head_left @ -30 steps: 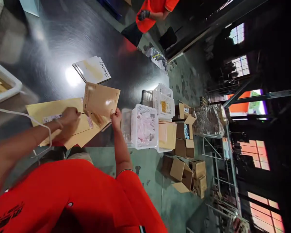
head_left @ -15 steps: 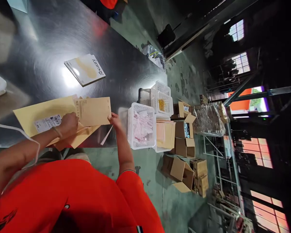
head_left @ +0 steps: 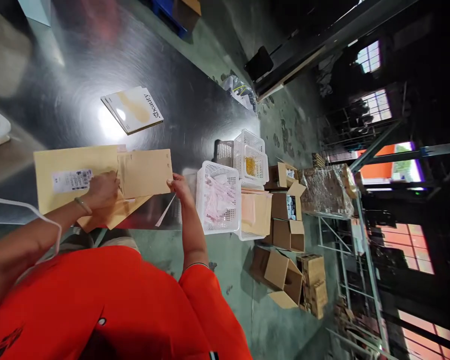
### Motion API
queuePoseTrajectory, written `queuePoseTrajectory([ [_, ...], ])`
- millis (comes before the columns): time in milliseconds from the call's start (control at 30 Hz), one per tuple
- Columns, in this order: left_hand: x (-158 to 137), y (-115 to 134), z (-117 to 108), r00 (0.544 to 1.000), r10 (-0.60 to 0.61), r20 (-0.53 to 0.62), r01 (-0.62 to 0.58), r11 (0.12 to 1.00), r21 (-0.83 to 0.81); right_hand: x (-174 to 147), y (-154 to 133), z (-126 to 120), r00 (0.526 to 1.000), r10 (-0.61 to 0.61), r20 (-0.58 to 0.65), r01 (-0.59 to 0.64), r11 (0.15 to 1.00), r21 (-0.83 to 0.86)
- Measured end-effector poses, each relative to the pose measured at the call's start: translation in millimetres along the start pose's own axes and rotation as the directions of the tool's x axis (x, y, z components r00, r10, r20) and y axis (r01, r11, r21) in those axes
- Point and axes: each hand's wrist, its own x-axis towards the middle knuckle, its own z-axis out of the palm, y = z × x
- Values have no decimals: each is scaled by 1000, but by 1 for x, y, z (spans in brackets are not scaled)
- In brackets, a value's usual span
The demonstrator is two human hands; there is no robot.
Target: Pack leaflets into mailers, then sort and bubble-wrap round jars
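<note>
I've lowered the brown packet (head_left: 146, 174) against the labelled envelope (head_left: 75, 159) at its nine o'clock, bringing both together, my right hand (head_left: 178, 187) pinching the packet, my left hand's (head_left: 102, 191) grip unclear.

Left hand (head_left: 102, 191), one; right hand (head_left: 178, 187), one; worktop (head_left: 180, 110), one; printed label (head_left: 72, 181), left, one; paper strip (head_left: 165, 212), near, one; pink-packet basket (head_left: 232, 216), right, one; bracelet (head_left: 83, 205), one; envelopes (head_left: 69, 161), overlapping, count unclear.
</note>
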Motion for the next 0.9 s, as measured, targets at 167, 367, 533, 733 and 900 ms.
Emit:
queuePoseTrajectory([
  [167,-4,23,0,998,-29,59,26,998,49,-11,32,49,1000,-2,11,2,999,-41],
  [367,-8,26,3,995,-26,98,26,1000,10,-23,43,81,973,-80,217,191,806,-561],
  [533,-12,38,22,991,71,116,-58,992,-109,-20,33,108,962,-120,246,273,490,-828],
  [733,-4,-25,3,987,56,150,-32,987,-160,7,14,90,984,-180,21,119,560,-820],
  [900,17,-82,6,964,264,-36,-261,963,62,56,-15,114,980,-194,-34,104,655,-749],
])
